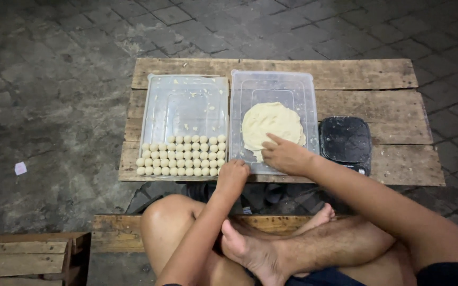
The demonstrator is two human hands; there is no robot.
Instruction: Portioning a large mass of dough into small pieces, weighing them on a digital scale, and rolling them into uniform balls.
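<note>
Here, the right hand (286, 155) pinches at the dough slab (272, 125), fingers half-curled; the left hand (233, 175), a closed fist, rests beside rows of dough balls (181, 155) on the wooden worktop (388, 106).

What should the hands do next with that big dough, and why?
Probably pinch a small piece off the dough mass. The right hand already rests on its near edge in the right tray, while the left hand is closed at the table edge; whether it holds anything is unclear. The left tray has rows of dough balls and bare room behind them.
</note>
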